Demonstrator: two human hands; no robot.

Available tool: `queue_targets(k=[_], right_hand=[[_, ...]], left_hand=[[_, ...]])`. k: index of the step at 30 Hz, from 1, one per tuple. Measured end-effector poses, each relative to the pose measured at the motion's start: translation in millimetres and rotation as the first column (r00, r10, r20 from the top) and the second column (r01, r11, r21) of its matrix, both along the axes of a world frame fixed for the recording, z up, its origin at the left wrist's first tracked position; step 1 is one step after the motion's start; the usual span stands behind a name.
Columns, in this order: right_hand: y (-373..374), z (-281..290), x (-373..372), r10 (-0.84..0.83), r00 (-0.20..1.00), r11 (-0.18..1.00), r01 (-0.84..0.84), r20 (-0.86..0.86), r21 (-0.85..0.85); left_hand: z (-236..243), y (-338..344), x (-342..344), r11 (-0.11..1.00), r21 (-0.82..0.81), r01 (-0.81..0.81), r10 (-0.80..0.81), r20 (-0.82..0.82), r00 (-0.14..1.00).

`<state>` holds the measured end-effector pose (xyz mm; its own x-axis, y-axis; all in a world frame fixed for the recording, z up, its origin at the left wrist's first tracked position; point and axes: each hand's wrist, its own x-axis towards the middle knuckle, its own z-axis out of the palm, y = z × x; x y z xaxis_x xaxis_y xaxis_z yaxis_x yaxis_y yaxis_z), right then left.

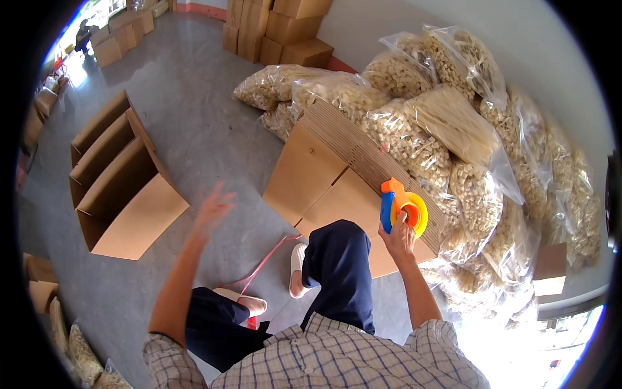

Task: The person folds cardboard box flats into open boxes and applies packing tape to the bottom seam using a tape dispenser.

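Observation:
My right hand (400,240) is closed on a tape dispenser (387,211) with an orange and blue body and a yellow roll of tape. It is at the top edge of a stack of flattened cardboard boxes (311,162), which stands tilted beside my knee. My left hand (215,206) is raised over the floor, smeared by motion, with its fingers stretched apart and nothing in them. To its left stand several cardboard boxes (139,217) in a row, unfolded and with open tops.
Clear plastic bags of pale small pieces (408,136) are heaped on the right, along the wall. Closed cartons (285,29) are stacked at the back. Red strapping (262,262) lies on the grey floor by my feet. More cartons (40,282) and bags line the left side.

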<state>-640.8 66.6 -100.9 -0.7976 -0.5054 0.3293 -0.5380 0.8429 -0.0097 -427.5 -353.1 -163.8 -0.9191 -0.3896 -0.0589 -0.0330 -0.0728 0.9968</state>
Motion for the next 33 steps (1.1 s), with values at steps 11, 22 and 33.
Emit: queue_targets(k=[11,22,33], right_hand=[[-8.2,28.1,75.9,0.017,0.999,0.999,-0.019,-0.039,-0.044],[8.2,66.8,87.7,0.354,0.827,0.35,0.317,0.437,-0.882],[6.4,126.8,58.2,0.591,0.792,-0.034,0.215,0.153,-0.976]], left_hand=[[58.1,178.4,-140.4,0.383,-0.922,0.053,-0.308,-0.073,0.949],[59.8,139.7,-114.6,0.2,-0.979,-0.027,-0.205,-0.069,0.976],[156.5,20.4,4.4,0.251,-0.96,-0.123,0.132,-0.092,0.987]])
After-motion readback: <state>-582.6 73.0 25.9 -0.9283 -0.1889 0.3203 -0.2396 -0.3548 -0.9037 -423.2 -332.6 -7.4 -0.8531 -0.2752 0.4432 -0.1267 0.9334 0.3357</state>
